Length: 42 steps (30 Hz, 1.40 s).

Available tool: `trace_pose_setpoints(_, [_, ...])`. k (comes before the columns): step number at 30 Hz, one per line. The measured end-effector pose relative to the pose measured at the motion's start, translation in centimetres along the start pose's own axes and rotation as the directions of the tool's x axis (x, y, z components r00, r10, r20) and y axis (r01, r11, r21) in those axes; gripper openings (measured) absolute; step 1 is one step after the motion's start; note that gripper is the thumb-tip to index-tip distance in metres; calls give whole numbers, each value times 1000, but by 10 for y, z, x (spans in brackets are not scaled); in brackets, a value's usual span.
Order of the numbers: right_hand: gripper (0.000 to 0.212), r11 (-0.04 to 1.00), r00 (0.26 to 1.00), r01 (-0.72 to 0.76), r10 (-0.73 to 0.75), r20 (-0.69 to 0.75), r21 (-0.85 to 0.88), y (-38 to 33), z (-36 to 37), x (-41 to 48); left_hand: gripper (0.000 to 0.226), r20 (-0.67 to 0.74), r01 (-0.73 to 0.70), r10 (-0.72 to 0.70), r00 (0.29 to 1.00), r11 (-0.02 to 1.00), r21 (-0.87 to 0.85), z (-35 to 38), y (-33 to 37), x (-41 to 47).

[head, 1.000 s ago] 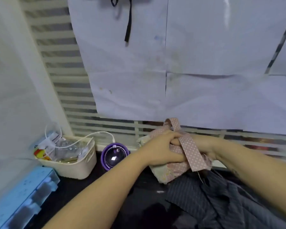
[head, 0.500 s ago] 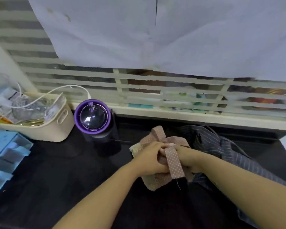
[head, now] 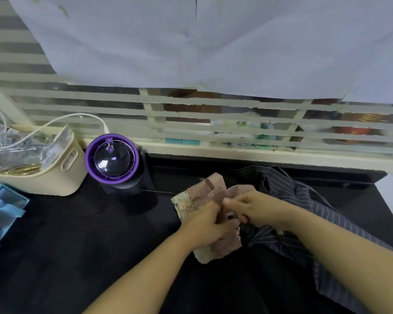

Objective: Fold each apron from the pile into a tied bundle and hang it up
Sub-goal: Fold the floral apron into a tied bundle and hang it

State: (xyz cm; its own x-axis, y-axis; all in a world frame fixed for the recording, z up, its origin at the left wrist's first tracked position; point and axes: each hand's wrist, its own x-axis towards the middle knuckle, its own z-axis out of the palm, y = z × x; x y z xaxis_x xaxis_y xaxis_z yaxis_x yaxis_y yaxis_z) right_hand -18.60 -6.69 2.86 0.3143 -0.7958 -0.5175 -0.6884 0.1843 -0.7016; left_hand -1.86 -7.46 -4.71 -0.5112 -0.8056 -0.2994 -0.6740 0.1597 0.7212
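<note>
Centre-right on the black surface (head: 66, 245), left hand (head: 205, 226) and right hand (head: 255, 207) both grip the dotted apron (head: 202, 189). Striped apron (head: 288, 191) just right; blinds (head: 100, 100) behind; bin (head: 55, 184), purple device (head: 111, 159) far left.

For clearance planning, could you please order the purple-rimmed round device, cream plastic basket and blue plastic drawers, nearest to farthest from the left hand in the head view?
1. Purple-rimmed round device, back-left of the left hand.
2. Cream plastic basket, further left.
3. Blue plastic drawers, far-left edge.

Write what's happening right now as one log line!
step: tying bundle | left hand: grips pink dotted fabric apron bundle | right hand: pinches it too | waiting: dark striped apron
</note>
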Motion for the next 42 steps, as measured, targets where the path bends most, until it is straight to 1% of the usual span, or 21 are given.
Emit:
trace_pose_setpoints(2, [59, 991, 999, 40, -40, -1, 126, -2, -3, 0, 57, -2, 21, -21, 1000, 995, -94, -1, 2, 0])
trace_pose_setpoints(3, [54, 981, 999, 31, -33, 6, 189, -2, -2, 0, 53, 11, 10, -9, 1000, 990, -143, -3, 2, 0])
trace_pose_setpoints(5, [39, 943, 1000, 2, -6, 13, 332, 0, 2, 2, 29, 44, 7, 5, 999, 962, -272, -9, 3, 0])
trace_pose_setpoints(7, [37, 919, 1000, 4, -10, 12, 395, 0, 5, 3, 25, 92, 4, 31, 995, 934, -357, -13, 5, -4])
trace_pose_setpoints(8, [38, 937, 1000, 27, -30, 4, 347, -2, 8, 2, 25, 102, -9, 49, 994, 931, -366, -12, 6, -5])
trace_pose_setpoints(10, [36, 987, 995, 103, -104, 7, 122, -9, 14, 2, 19, 52, -48, 65, 997, 956, -288, -7, 8, -3])
trace_pose_setpoints(12, [35, 976, 976, 216, -216, -6, -28, -21, 16, 5, 21, 32, -43, 51, 998, 974, -221, -1, 8, -2])
trace_pose_setpoints(14, [33, 971, 962, 238, -236, -138, 0, -26, 10, 15, 32, -9, -21, 20, 1000, 981, -190, 3, 7, -2])
trace_pose_setpoints(16, [36, 974, 950, 187, -145, -277, 132, -19, 0, 20, 28, -69, -27, 11, 998, 971, -239, 4, 3, -3])
trace_pose_setpoints(18, [44, 993, 965, 116, -107, -241, 24, -1, -4, 20, 20, -97, -86, 68, 993, 979, -187, 3, 1, -7])
trace_pose_setpoints(20, [49, 994, 981, 86, -97, -170, -75, 21, 4, 15, 25, -130, -130, 108, 986, 975, -182, 3, -4, -8])
trace_pose_setpoints(21, [45, 994, 980, 85, -96, -175, -68, 29, 9, 14, 31, -90, -103, 79, 993, 946, -308, 3, -2, -9])
trace_pose_setpoints(25, [4, 996, 926, 64, -34, -375, 68, 41, 20, 14, 36, -91, -140, 119, 989, 955, -260, 4, -6, -8])
trace_pose_setpoints(27, [6, 997, 893, 49, -17, -451, 60, 41, 20, 8, 34, -101, -118, 90, 991, 937, -328, 3, -3, -7])
trace_pose_setpoints(28, [11, 999, 897, 53, -52, -439, -10, 42, 20, 4, 34, -106, -109, 79, 991, 940, -323, 2, -2, -7])
trace_pose_setpoints(30, [32, 979, 945, 62, -121, -304, -196, 42, 20, -3, 30, -119, -123, 94, 988, 955, -270, 0, -2, -8])
trace_pose_setpoints(32, [48, 940, 982, 2, -66, -176, -340, 45, 21, -3, 30, -82, -131, 115, 990, 962, -238, -2, -1, -11])
trace_pose_setpoints(34, [42, 912, 991, -31, -27, -134, -409, 45, 20, -2, 34, -67, -134, 122, 990, 966, -220, -4, 1, -14])
trace_pose_setpoints(37, [15, 899, 996, 11, -49, -76, -437, 38, 9, -8, 37, -50, -137, 130, 990, 970, -199, -5, 2, -15])
trace_pose_setpoints(40, [17, 926, 995, -18, -21, -98, -376, 20, -11, -22, 32, -49, -115, 108, 993, 976, -185, -3, -3, -10])
trace_pose_setpoints(42, [22, 972, 994, 7, -32, -105, -234, 2, -18, -30, 28, -61, -132, 121, 991, 964, -229, -3, 3, -8])
